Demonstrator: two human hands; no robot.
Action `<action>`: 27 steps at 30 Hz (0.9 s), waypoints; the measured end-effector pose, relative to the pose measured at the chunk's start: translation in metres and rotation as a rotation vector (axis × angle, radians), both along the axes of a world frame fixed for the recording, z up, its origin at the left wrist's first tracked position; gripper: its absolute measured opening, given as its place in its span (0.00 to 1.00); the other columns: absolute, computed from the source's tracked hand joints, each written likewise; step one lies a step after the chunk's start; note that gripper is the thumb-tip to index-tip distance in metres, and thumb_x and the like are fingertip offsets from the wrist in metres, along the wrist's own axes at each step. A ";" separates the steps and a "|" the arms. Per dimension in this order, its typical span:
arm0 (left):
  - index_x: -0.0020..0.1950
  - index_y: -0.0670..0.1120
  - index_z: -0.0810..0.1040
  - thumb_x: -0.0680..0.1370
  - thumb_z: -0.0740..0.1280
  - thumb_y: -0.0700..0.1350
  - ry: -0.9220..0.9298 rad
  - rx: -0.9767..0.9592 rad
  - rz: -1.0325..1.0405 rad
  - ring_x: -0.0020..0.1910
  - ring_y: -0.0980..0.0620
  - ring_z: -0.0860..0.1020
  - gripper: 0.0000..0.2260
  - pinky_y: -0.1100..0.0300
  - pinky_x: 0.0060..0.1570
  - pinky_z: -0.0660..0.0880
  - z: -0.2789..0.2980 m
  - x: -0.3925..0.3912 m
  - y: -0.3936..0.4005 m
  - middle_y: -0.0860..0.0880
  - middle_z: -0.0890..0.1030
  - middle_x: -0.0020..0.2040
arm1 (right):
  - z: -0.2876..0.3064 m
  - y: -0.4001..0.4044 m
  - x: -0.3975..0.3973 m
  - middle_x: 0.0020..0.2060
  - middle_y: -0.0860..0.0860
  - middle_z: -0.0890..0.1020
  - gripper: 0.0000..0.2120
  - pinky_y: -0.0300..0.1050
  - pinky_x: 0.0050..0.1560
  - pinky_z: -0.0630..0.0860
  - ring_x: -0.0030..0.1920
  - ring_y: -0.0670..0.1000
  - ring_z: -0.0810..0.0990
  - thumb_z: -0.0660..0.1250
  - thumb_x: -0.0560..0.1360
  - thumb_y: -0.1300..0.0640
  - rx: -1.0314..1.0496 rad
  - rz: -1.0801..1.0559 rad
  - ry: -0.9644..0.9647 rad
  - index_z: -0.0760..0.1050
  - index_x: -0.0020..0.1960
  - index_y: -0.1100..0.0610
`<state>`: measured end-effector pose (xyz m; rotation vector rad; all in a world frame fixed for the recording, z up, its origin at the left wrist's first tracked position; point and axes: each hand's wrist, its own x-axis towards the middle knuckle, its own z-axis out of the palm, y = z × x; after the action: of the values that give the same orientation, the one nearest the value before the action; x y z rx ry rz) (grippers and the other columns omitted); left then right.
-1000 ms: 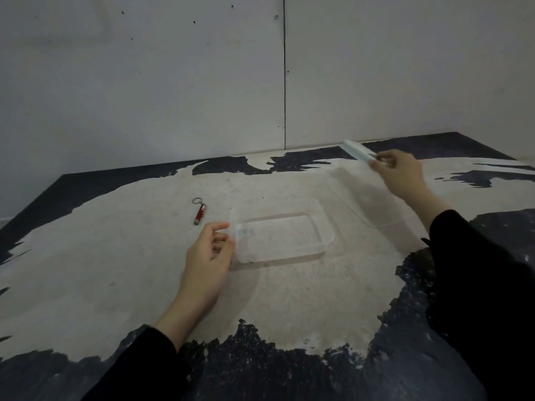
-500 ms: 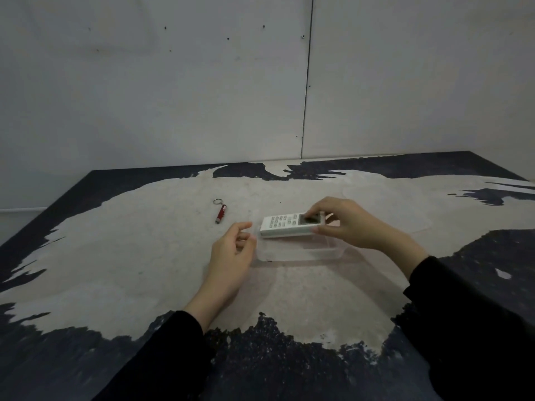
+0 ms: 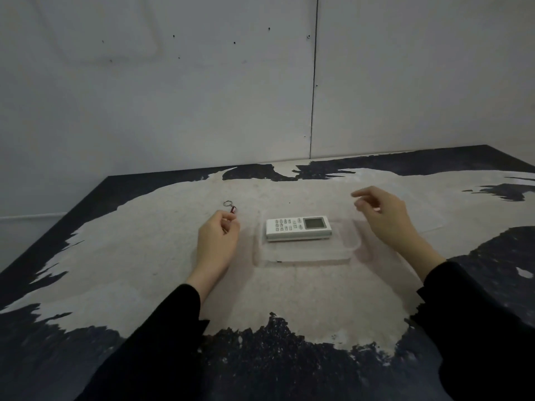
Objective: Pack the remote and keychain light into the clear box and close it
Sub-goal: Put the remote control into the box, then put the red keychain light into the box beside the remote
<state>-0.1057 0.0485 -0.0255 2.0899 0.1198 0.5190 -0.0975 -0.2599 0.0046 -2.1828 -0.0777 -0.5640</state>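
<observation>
The white remote (image 3: 298,228) lies flat inside the clear box (image 3: 304,257), buttons up and screen to the right. The small red keychain light (image 3: 233,209) lies on the table left of the box, its ring pointing away from me. My left hand (image 3: 215,241) has its curled thumb and fingertips pinched on the light's near end, which they hide. My right hand (image 3: 385,215) hovers over the box's right end, fingers loosely apart and holding nothing. The clear lid (image 3: 428,219) lies flat on the table behind my right hand, faint and partly hidden.
The table (image 3: 144,256) has a worn pale top with dark patches along its edges. A grey panelled wall (image 3: 202,96) stands right behind its far edge. Black sleeves cover both of my forearms.
My right hand set the remote down in the box and let go, lifting off to the right. My left hand left the box's left end and reached the keychain light.
</observation>
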 end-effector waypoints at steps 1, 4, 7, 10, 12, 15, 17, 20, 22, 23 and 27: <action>0.49 0.48 0.77 0.74 0.64 0.50 0.025 0.132 0.038 0.37 0.50 0.75 0.08 0.57 0.37 0.71 0.000 0.010 0.007 0.50 0.77 0.38 | -0.004 -0.003 0.001 0.42 0.56 0.83 0.09 0.49 0.51 0.77 0.47 0.57 0.81 0.62 0.75 0.64 0.049 -0.021 0.064 0.79 0.51 0.57; 0.52 0.50 0.75 0.72 0.62 0.60 0.126 0.460 0.113 0.45 0.46 0.78 0.17 0.52 0.49 0.73 -0.001 0.036 0.021 0.49 0.79 0.44 | -0.011 -0.006 0.004 0.43 0.58 0.84 0.10 0.46 0.50 0.75 0.46 0.57 0.81 0.61 0.74 0.65 0.052 -0.014 0.156 0.79 0.50 0.57; 0.46 0.49 0.76 0.71 0.63 0.58 0.166 0.579 0.085 0.47 0.44 0.78 0.14 0.52 0.48 0.70 0.001 0.054 0.020 0.48 0.81 0.45 | -0.015 -0.006 0.003 0.50 0.58 0.84 0.12 0.40 0.53 0.71 0.52 0.56 0.81 0.60 0.75 0.66 -0.152 0.053 0.167 0.80 0.53 0.59; 0.41 0.48 0.77 0.73 0.65 0.51 0.182 0.542 0.054 0.45 0.42 0.79 0.07 0.56 0.40 0.68 0.007 0.062 0.017 0.47 0.82 0.45 | -0.021 -0.006 0.003 0.51 0.59 0.84 0.11 0.43 0.53 0.69 0.53 0.60 0.79 0.61 0.74 0.67 -0.405 0.115 0.116 0.80 0.52 0.62; 0.42 0.48 0.78 0.73 0.66 0.49 0.206 0.495 0.036 0.45 0.43 0.79 0.06 0.57 0.39 0.68 0.014 0.063 0.016 0.48 0.81 0.42 | -0.024 -0.006 0.003 0.47 0.59 0.84 0.10 0.41 0.47 0.65 0.49 0.61 0.79 0.60 0.74 0.67 -0.450 0.133 0.071 0.80 0.48 0.63; 0.44 0.45 0.80 0.73 0.68 0.48 0.148 0.391 -0.027 0.39 0.47 0.76 0.07 0.59 0.37 0.68 0.033 0.060 0.002 0.52 0.76 0.35 | -0.028 -0.006 0.004 0.45 0.59 0.84 0.09 0.41 0.46 0.64 0.47 0.61 0.79 0.60 0.74 0.68 -0.448 0.145 0.036 0.79 0.47 0.63; 0.44 0.45 0.80 0.73 0.68 0.46 0.057 0.308 -0.111 0.34 0.50 0.73 0.05 0.61 0.35 0.69 0.047 0.054 -0.015 0.51 0.75 0.34 | -0.030 -0.007 0.004 0.47 0.59 0.84 0.10 0.43 0.49 0.66 0.49 0.61 0.79 0.60 0.74 0.67 -0.447 0.135 0.047 0.79 0.49 0.63; 0.45 0.46 0.81 0.73 0.69 0.44 0.003 0.217 -0.281 0.31 0.56 0.71 0.03 0.72 0.31 0.67 0.068 0.036 -0.044 0.52 0.75 0.34 | -0.027 -0.005 0.006 0.52 0.60 0.83 0.13 0.44 0.56 0.69 0.54 0.61 0.79 0.60 0.74 0.67 -0.326 0.107 0.092 0.79 0.54 0.62; 0.45 0.47 0.81 0.73 0.69 0.44 0.008 0.196 -0.394 0.31 0.56 0.71 0.03 0.71 0.31 0.67 0.076 0.023 -0.059 0.52 0.76 0.35 | -0.014 -0.003 0.003 0.57 0.57 0.81 0.17 0.47 0.61 0.72 0.57 0.56 0.78 0.61 0.75 0.66 -0.069 0.138 0.133 0.76 0.61 0.55; 0.45 0.47 0.81 0.73 0.69 0.44 0.013 0.197 -0.435 0.31 0.56 0.71 0.03 0.69 0.32 0.68 0.078 0.015 -0.066 0.51 0.77 0.35 | -0.006 -0.001 0.000 0.60 0.53 0.79 0.20 0.47 0.63 0.72 0.60 0.53 0.77 0.62 0.74 0.64 0.045 0.200 0.133 0.74 0.64 0.50; 0.44 0.47 0.81 0.73 0.70 0.44 -0.010 0.209 -0.544 0.30 0.56 0.72 0.02 0.69 0.30 0.69 0.080 -0.006 -0.093 0.50 0.78 0.35 | 0.017 0.007 -0.017 0.58 0.43 0.80 0.23 0.33 0.62 0.68 0.60 0.37 0.75 0.71 0.70 0.50 0.003 0.482 0.192 0.70 0.63 0.40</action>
<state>-0.1114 -0.0440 0.0545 2.2003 -0.5164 0.2145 -0.1149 -0.2532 0.0217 -2.1015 -0.4829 -0.0814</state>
